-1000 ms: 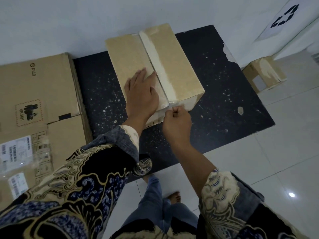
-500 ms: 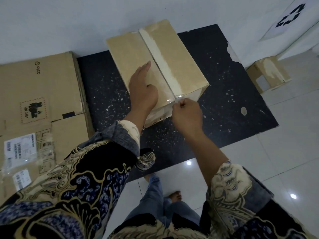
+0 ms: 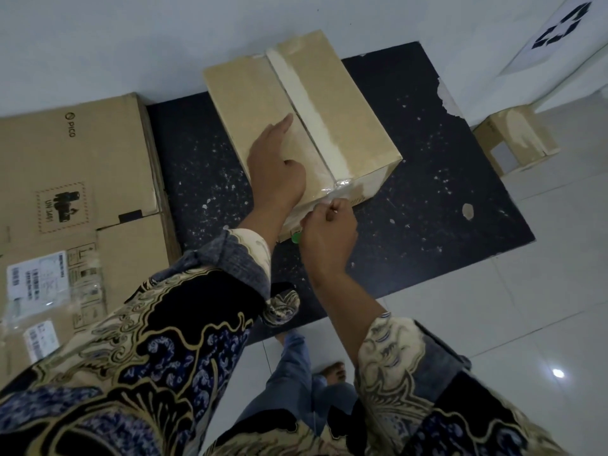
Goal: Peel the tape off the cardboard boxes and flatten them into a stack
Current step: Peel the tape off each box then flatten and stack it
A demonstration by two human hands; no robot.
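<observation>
A closed cardboard box stands on a black speckled mat against the white wall. A pale strip along its top seam marks where tape came away, and clear tape still wraps its near edge. My left hand lies flat on the box top, fingers straight, pressing it down. My right hand is at the box's near face, thumb and fingers pinching the loose tape end. A small green spot shows just below the box beside that hand.
Flattened large cardboard with labels lies on the floor to the left, touching the mat. A small cardboard box stands at the right by the wall. A recycling sign hangs upper right. My feet and jeans are below.
My right hand has drawn the tape end down the near face and to the left. My left hand has stayed on the box top, its fingers now stretched straighter.
</observation>
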